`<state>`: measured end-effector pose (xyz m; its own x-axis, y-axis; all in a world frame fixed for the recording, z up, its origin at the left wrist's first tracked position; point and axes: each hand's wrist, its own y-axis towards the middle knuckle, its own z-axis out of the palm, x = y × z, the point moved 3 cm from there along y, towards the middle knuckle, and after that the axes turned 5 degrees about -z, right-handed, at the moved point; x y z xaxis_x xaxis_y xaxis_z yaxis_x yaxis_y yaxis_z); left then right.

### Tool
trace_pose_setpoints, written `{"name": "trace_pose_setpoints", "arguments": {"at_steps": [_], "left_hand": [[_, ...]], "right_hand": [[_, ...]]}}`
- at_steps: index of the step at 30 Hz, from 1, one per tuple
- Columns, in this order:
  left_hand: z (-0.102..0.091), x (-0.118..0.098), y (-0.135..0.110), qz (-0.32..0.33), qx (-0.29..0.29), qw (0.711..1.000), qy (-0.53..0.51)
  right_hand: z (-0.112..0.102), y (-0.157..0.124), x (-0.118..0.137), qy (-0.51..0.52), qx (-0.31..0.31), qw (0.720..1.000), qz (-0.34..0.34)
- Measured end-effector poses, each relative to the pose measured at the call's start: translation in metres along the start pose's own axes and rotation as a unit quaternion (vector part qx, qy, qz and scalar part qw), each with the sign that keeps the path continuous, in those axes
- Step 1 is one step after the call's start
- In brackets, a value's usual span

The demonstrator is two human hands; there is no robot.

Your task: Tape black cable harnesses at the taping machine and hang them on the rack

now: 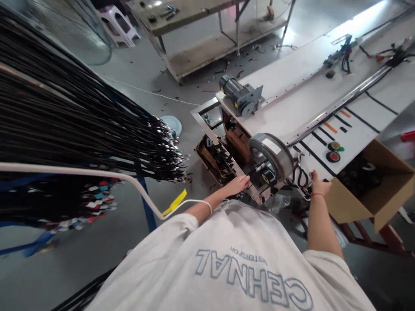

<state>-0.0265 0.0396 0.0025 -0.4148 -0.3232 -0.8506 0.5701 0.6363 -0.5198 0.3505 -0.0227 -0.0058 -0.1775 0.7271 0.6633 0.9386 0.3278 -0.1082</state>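
My left hand (239,184) reaches forward with its fingers stretched flat. It rests against the metal frame at the end of a long white conveyor table (292,108), just below a round grey drum (270,155). My right hand (320,186), with a red band at the wrist, sits at the table's near edge. It is beside some black cable loops (301,175) and an open cardboard box (382,190). Its fingers curl downward and what they grip is hidden. A white cord (136,185) with a yellow tag (175,201) runs to my left wrist.
A thick bundle of black wires (65,125) with coloured ends hangs at the left. On the table's end sits a grey motor (240,96), and beneath it a box of parts (214,160) lies on the floor. A metal workbench (201,26) and white stool (118,26) stand behind.
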Motion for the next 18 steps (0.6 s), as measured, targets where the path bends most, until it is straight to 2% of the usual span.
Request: {"name": "trace_pose_setpoints", "arguments": {"at_steps": [3, 8, 10, 14, 18], "left_hand": [[0.001, -0.002, -0.003, 0.006, -0.014, 1.0, 0.015], [-0.005, -0.01, -0.005, 0.018, -0.076, 0.996, 0.049], [-0.009, -0.009, -0.011, 0.036, -0.063, 0.995, 0.074], [-0.021, 0.013, -0.036, 0.042, -0.003, 0.99, 0.138], [-0.035, 0.035, -0.052, 0.015, -0.051, 0.981, 0.187]], "right_hand": [[0.009, -0.002, -0.014, -0.022, -0.034, 0.998, 0.042], [0.011, -0.001, -0.016, -0.036, -0.034, 0.998, 0.028], [0.011, 0.0, -0.015, -0.043, -0.038, 0.998, 0.024], [0.012, 0.0, -0.017, -0.054, -0.041, 0.998, 0.017], [0.013, 0.002, -0.017, -0.043, -0.037, 0.998, 0.004]]}}
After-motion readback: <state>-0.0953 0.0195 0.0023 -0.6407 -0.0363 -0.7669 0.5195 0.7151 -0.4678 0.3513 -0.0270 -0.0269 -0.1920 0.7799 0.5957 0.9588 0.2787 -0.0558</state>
